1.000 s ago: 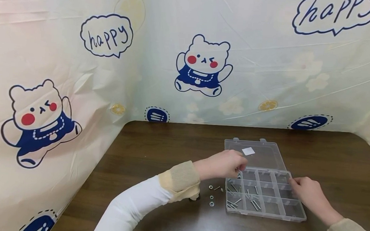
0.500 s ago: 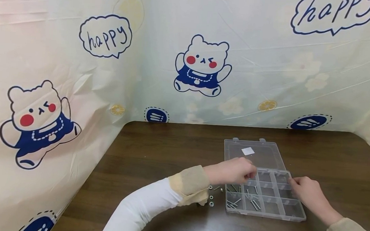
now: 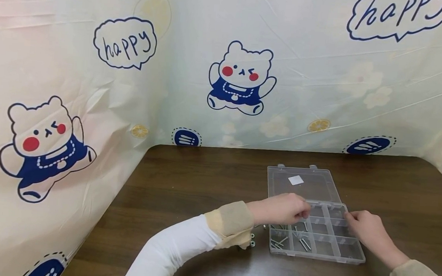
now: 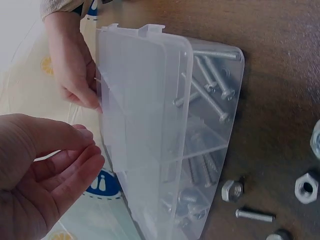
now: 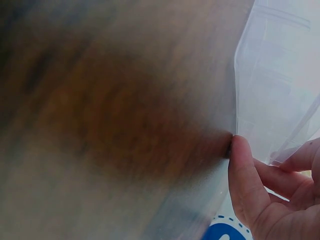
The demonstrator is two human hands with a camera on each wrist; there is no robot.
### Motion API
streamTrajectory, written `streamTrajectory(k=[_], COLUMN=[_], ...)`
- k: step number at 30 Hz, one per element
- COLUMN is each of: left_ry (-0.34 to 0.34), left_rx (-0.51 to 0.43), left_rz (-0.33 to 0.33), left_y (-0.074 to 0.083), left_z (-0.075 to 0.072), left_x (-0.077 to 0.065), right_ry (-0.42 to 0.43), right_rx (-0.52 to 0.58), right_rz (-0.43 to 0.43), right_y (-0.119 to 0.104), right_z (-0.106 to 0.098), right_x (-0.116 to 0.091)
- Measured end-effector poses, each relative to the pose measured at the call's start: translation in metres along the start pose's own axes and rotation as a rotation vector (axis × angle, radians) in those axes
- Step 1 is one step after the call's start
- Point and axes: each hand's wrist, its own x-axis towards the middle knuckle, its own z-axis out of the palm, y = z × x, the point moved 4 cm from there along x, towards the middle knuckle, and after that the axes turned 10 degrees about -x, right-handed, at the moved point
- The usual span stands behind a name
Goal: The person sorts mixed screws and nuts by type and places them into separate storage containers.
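A clear plastic compartment box (image 3: 317, 259) lies open on the table. Screws (image 3: 305, 245) lie in some of its left compartments. Over the box's back part hovers my left hand (image 3: 281, 208), fingers curled and thumb close to the index finger. Nothing shows between those fingertips in the left wrist view, though a tiny thing could be hidden there. My right hand (image 3: 372, 234) grips the box's right wall, thumb outside and fingers over the rim, as the right wrist view shows. Hex nuts (image 4: 306, 188) and a small screw (image 4: 255, 215) lie on the table left of the box.
The box's lid (image 3: 319, 183), with a white label (image 3: 296, 180) on it, lies folded back behind the compartments. Brown wood makes up the tabletop (image 3: 203, 166). A printed cloth (image 3: 240, 131) hangs behind the table and along its sides.
My left hand has moved right, from the box's back left compartment towards the middle of its back row, slowing in the last half second. My right hand keeps its place on the box.
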Motion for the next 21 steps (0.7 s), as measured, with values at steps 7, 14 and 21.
streamTrajectory(k=[7,14,21], left_ry=[-0.035,-0.055,-0.083], left_rx=[0.047,0.107,0.102], left_rz=[-0.037,-0.058,-0.090], left_y=[-0.005,-0.012,-0.021], left_z=[-0.006,-0.006,-0.005], left_x=[-0.008,-0.018,-0.029], right_ry=[-0.003,0.008,-0.013], right_rx=[0.003,0.009,0.010], right_rz=[-0.001,0.003,0.007], right_y=[-0.001,-0.001,0.001], right_z=[0.000,0.001,0.001], right_x=[-0.001,-0.002,0.000])
